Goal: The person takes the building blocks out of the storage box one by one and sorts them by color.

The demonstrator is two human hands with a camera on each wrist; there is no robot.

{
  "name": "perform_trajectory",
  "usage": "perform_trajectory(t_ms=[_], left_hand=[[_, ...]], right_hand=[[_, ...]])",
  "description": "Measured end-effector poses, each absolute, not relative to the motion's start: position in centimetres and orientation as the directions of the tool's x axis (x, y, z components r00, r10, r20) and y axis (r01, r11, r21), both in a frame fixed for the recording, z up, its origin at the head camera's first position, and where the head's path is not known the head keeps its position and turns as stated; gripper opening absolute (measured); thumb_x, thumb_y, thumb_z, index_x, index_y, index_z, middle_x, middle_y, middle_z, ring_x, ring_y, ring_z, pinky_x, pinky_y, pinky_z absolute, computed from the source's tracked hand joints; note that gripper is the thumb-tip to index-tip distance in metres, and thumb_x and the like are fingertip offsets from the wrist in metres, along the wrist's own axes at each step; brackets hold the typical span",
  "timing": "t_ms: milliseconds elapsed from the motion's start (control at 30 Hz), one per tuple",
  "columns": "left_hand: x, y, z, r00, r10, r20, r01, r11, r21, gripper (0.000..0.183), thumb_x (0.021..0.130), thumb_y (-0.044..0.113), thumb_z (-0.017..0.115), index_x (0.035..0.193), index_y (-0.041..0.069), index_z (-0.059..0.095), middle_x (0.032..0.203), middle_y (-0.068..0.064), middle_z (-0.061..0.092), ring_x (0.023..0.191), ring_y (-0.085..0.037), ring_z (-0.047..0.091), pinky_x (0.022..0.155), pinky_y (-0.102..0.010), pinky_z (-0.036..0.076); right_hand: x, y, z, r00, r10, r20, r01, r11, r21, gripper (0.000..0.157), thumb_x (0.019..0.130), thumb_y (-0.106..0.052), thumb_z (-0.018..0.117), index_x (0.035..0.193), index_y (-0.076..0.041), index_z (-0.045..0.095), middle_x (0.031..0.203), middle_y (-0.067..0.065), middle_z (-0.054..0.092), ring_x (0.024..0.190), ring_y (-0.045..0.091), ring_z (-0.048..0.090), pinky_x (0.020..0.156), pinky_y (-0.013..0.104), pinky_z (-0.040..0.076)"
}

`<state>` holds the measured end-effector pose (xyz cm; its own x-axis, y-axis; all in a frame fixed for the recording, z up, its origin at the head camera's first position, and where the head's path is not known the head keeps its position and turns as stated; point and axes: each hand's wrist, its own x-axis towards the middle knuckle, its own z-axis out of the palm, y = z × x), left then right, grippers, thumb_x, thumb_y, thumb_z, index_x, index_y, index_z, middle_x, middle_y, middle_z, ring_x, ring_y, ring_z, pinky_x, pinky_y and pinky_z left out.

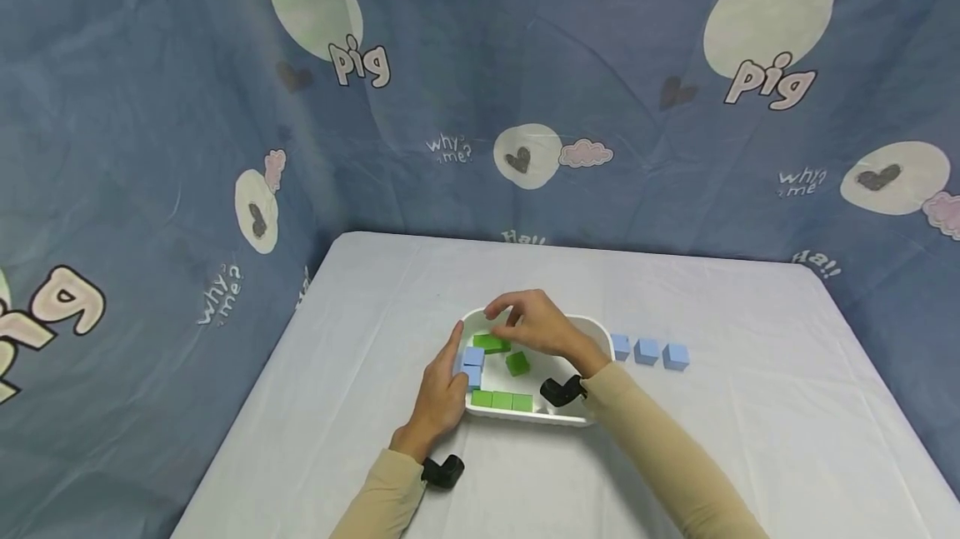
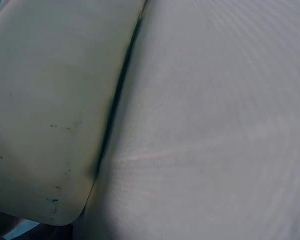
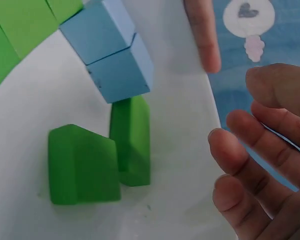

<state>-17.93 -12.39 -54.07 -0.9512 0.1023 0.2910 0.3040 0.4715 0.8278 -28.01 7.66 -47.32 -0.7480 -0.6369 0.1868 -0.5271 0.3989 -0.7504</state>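
A white tray [image 1: 558, 420] holds green and blue blocks. My left hand [image 1: 438, 397] rests against its left side, index finger stretched along the rim. Over the tray's back left part is my right hand [image 1: 536, 324], fingers loosely bent, with nothing between them in the right wrist view. Two blue cubes [image 3: 122, 70] stand against each other by the left wall. Near them are a loose green block [image 1: 517, 364] and another green block [image 3: 135, 142] at the back left. Along the front wall runs a row of green blocks [image 1: 502, 401]. The left wrist view shows no fingers.
Right of the tray, three blue cubes [image 1: 647, 351] stand in a line on the white tablecloth [image 1: 750, 439], the nearest partly hidden by the tray rim. A blue printed curtain [image 1: 450, 64] hangs behind and to the left of the table.
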Motion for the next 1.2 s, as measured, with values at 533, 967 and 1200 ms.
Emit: perform_trajectory(t_ms=[533,967,1200], left_hand=[[-17.9,-12.4,-54.4,-0.954,0.109,0.279,0.296,0.48,0.826,0.077,0.084,-0.005,0.043,0.159,-0.003,0.025,0.16,-0.02,0.034,0.147,-0.03,0.032,0.12,-0.048,0.027],[-17.9,-12.4,-54.2,-0.952,0.109,0.287,0.304,0.473,0.827,0.078,0.083,-0.005,0.043,0.159,-0.004,0.025,0.16,-0.02,0.034,0.147,-0.029,0.033,0.12,-0.046,0.027],[-18.0,-12.4,-54.2,-0.944,0.103,0.313,0.323,0.483,0.814,0.078,0.082,-0.005,0.043,0.158,-0.004,0.027,0.159,-0.021,0.036,0.146,-0.03,0.034,0.119,-0.049,0.029]], right_hand=[[-27.2,5.9,-49.0,-0.595,-0.804,0.014,-0.497,0.354,-0.793,0.041,0.083,0.005,0.074,0.122,-0.007,0.073,0.087,0.006,0.072,0.056,0.006,0.055,0.048,0.022,0.046],[-27.3,5.5,-49.8,-0.55,-0.835,0.005,-0.573,0.373,-0.73,0.048,0.077,0.016,0.07,0.122,-0.002,0.072,0.104,0.008,0.071,0.061,0.005,0.052,0.054,0.022,0.047],[-27.3,5.5,-49.8,-0.538,-0.843,-0.003,-0.615,0.395,-0.683,0.043,0.077,0.014,0.074,0.115,-0.006,0.075,0.105,0.0,0.07,0.075,0.006,0.055,0.068,0.022,0.051]])
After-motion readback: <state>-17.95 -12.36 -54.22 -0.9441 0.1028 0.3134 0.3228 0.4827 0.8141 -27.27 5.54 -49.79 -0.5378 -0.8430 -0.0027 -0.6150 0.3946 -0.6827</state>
